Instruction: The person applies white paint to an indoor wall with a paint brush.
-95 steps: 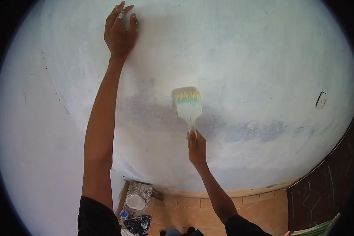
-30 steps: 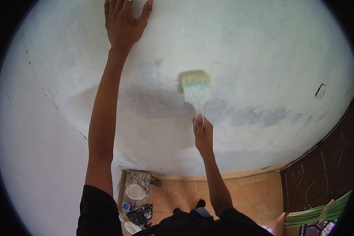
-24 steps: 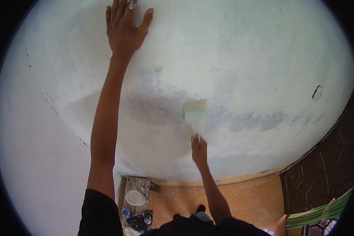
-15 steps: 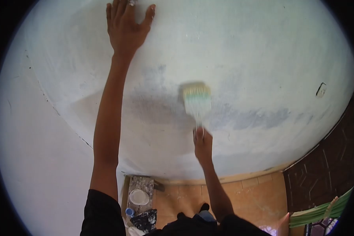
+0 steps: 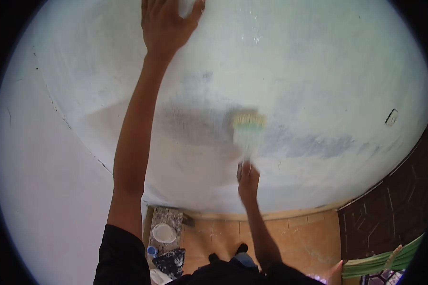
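A wide brush [image 5: 249, 133] with pale bristles and a whitish handle is upright against the wall [image 5: 318, 85], its bristle end up and slightly blurred. My right hand [image 5: 248, 181] is closed round the lower part of its handle. Higher up and to the left, my left hand [image 5: 169, 23] lies on the wall with the thumb spread from the fingers; the fingertips are cut off by the top edge. Grey-blue patches show through the whitish coat on both sides of the brush.
At the lower left stands a stained bench [image 5: 160, 216] with a white round lid or plate [image 5: 164, 233], a blue cup [image 5: 151, 251] and a spotted dark cloth [image 5: 170, 262]. A socket [image 5: 391, 117] is on the wall at right. Below are a dark door [image 5: 380, 209] and green curtain [image 5: 385, 262].
The brush and my right hand have shifted slightly right and down in view. My left hand appears higher and farther right, with its fingertips now out of frame. The whole view has moved a little.
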`<move>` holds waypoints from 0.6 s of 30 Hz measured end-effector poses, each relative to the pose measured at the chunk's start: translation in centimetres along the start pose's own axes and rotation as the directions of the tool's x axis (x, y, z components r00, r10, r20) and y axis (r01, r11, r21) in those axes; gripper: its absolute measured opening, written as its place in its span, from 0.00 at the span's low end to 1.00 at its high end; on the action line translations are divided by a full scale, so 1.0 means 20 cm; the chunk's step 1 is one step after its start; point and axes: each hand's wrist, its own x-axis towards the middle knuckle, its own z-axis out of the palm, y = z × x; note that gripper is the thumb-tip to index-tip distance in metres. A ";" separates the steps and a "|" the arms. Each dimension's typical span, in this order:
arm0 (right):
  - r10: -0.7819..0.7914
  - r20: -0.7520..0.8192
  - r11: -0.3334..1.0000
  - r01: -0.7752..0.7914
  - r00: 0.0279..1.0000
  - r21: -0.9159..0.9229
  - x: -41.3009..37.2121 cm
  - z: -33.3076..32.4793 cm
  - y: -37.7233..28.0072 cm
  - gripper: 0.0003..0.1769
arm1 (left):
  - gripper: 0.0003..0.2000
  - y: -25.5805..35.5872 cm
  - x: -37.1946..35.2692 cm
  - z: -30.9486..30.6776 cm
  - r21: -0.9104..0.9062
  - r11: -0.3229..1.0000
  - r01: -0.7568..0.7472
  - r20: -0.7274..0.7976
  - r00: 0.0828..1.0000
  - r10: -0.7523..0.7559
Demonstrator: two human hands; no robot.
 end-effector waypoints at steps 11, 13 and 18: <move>0.141 -0.023 0.964 -0.143 0.990 -0.224 -0.31 -0.10 0.46 0.29 | 0.26 0.00 0.01 -0.01 -0.019 1.000 0.001 -0.003 1.000 -0.001; 0.131 -0.019 0.973 -0.132 0.991 -0.191 -0.27 -0.09 0.40 0.30 | 0.26 -0.01 0.02 0.00 -0.010 1.000 0.000 -0.021 1.000 0.000; -0.045 0.017 0.998 0.046 0.999 -0.052 0.13 -0.04 -0.12 0.28 | 0.25 -0.01 0.00 0.01 0.027 1.000 0.003 0.002 1.000 -0.003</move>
